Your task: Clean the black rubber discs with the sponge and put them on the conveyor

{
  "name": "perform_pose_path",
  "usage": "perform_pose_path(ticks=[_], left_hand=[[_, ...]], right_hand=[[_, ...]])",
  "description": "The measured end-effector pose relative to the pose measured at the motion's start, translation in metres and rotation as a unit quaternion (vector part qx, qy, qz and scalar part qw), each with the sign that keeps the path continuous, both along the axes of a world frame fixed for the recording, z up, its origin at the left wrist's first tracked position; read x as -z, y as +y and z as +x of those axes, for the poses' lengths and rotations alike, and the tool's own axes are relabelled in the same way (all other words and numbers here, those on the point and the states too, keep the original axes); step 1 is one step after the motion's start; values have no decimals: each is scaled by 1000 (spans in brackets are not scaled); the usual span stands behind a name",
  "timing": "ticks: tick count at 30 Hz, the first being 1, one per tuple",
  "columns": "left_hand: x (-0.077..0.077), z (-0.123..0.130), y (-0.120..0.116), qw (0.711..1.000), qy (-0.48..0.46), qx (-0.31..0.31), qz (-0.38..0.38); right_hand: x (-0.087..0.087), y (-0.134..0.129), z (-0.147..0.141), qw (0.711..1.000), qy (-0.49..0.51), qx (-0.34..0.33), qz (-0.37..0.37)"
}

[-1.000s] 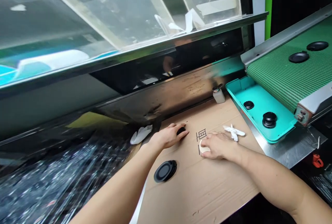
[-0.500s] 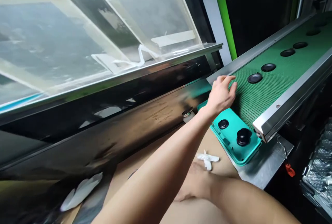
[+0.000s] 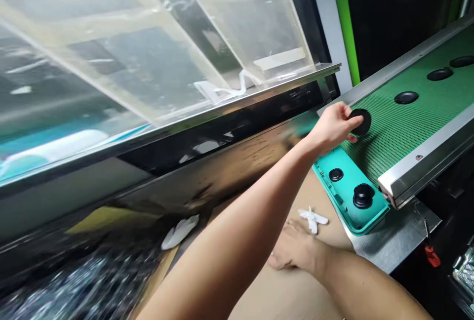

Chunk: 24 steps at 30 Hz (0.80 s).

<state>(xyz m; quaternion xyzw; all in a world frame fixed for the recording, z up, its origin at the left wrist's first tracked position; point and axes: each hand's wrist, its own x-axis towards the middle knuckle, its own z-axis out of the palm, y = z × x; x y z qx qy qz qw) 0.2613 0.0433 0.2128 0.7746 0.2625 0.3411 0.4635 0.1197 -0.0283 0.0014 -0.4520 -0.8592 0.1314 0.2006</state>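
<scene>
Left hand (image 3: 338,122), right of middle: grip pinched closed on black disc (image 3: 362,122), by green belt (image 3: 392,135). Right hand (image 3: 292,247) low, on cardboard (image 3: 276,293), part hidden; cannot tell its grip.

Head camera: at head height, facing forward and steeply down onto the cardboard (image 3: 274,298)
Left hand (image 3: 335,125), right hand (image 3: 292,246): within arm's length
Belt (image 3: 425,127): right side, receding
Window (image 3: 148,63): upper left, slanted
</scene>
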Motion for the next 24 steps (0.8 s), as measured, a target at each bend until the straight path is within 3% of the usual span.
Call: perform_pose_path(ticks=[3,7,10,13,15,19,24], left_hand=[[31,-95,-17,984,-110,-52,-132],[106,-217,-39,926,-212,-196,-245],[163,-273,-51,875,-263,-266,-306],[204,-292,-54,826,-319,-300,-354],[219,-291,-53,806,-355,-294,-373],[225,-278,-50,796,-418,-218,-380],[220,-274,-48,755,-466,-152,-436]], right_hand=[[-1,2,2,1000,-21,17,5],[-7,4,8,996,-34,81,-8],[-10,4,12,991,-36,127,-10],[-10,6,14,988,-9,156,-4],[-9,9,15,982,49,181,27],[-4,11,12,969,162,160,94],[1,-4,-10,990,83,87,79]])
